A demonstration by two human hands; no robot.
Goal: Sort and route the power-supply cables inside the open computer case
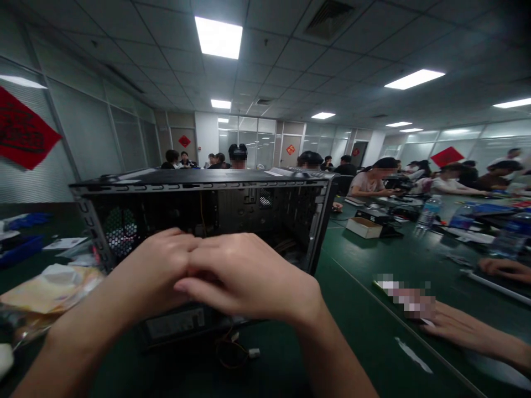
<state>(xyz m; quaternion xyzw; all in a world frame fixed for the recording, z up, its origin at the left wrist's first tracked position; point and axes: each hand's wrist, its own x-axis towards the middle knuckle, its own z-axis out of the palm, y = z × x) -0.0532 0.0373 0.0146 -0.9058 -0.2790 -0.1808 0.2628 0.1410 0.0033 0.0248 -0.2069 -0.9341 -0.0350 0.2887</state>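
In front of me an open computer case (194,185) lies on the green table, its side facing me uncovered. My left hand (161,260) and my right hand (236,265) meet at this opening, touching each other. Both have bent knuckles and fingers curled away from me, so the fingertips and whatever they grip are hidden. The right thumb points left, below the left hand. Inside the case, a perforated fan grille (120,229) shows at left and a thin yellow cable (202,210) hangs near the middle. Under my hands is a labelled metal box (176,323), probably the power supply.
Loose wires with a white connector (254,352) lie near me. Plastic packaging (53,290) and a blue tray (20,251) are at left. On the right are another person's hand (452,323), a small open box (364,226) and water bottles (429,213). People sit farther back.
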